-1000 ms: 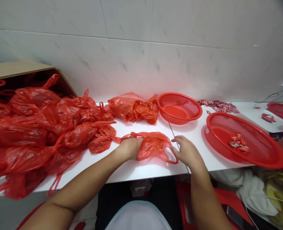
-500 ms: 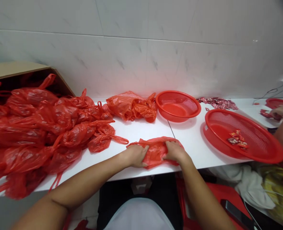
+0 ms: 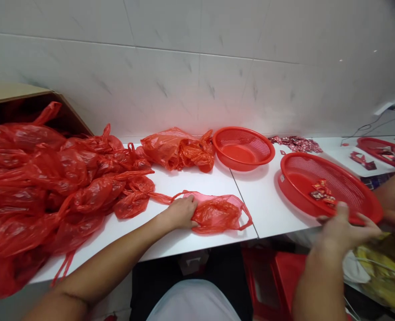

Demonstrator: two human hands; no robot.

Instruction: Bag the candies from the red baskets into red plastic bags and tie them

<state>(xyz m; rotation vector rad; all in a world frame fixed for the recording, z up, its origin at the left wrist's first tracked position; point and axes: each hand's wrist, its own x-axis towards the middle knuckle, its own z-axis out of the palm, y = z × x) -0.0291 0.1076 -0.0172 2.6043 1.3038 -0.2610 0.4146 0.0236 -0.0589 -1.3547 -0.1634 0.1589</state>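
Note:
My left hand pinches the left side of a flat red plastic bag lying on the white table, its handle loop spread to the right. My right hand is at the near rim of a large red basket, fingers apart, with the underside fingers partly hidden by the rim. A few small red packets lie inside this basket. It rests on the table's front edge and reaches out past it.
Filled, knotted red bags heap on the left before a cardboard box. Crumpled red bags and a smaller red basket stand near the wall. Small packets lie behind. At the far right are another person's arms.
My right hand has let go of the bag and moved right to the large basket. My left hand stays on the bag, whose right handle now lies spread. The view has shifted slightly right.

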